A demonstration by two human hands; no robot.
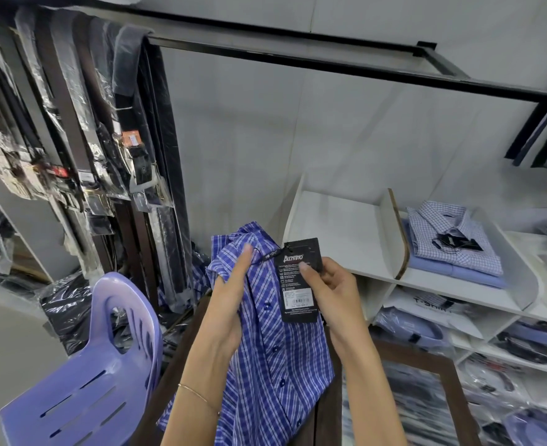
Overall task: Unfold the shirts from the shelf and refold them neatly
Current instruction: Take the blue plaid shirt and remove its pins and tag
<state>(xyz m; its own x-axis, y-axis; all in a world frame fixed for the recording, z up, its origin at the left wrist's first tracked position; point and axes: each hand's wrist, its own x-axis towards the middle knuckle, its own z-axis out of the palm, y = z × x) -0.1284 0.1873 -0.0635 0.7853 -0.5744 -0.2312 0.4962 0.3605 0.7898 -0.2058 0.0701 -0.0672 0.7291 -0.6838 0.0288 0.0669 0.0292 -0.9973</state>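
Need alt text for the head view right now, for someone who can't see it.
Both hands hold up a blue plaid shirt: the left hand grips its fabric near the collar, and the right hand pinches its black hang tag. To the right, a white shelf holds folded checked shirts; a purple plastic chair stands lower left.

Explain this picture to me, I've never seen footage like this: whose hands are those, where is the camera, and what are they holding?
There is no machine here. A person wears one camera on the head, looking forward and down, so you see their own two bare hands. The left hand holds a blue plaid shirt, unfolded and hanging over a dark wooden surface. The right hand pinches the shirt's black hang tag. To the right stands a white shelf with a stack of folded shirts in one compartment and bagged shirts below. A purple plastic chair is at the left, beside hanging packaged belts.
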